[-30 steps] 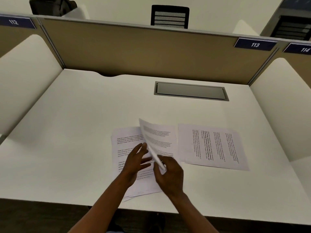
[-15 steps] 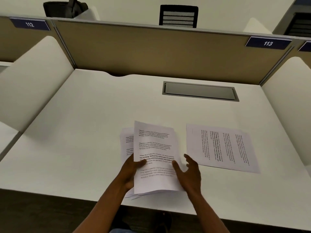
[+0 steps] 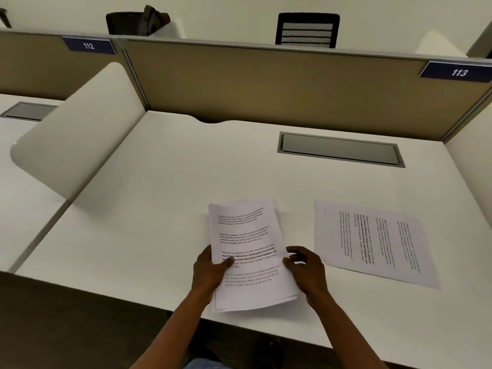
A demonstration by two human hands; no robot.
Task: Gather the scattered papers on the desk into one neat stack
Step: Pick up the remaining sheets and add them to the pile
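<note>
At the lower centre of the frame: a small stack of papers [image 3: 247, 251] sits near the front edge of the table [image 3: 159, 182], its lower edges slightly uneven.
Left hand [image 3: 210, 270]: grip closed on the stack's left edge, thumb on top of the print.
Right hand [image 3: 306, 267]: fingers loosely curled and open, fingertips touching the stack's right edge, clasping nothing.
Loose sheet [image 3: 372, 243]: flat on the table at lower right, apart from the stack, just beyond the right hand.
Long axis: the sheet's text lines run up and down the frame, crosswise to the stack's, so I judge it needs turning.
Nearer hand: the right.
Since half a second ago: the right hand has closed in against the stack; the loose sheet stays untouched.
</note>
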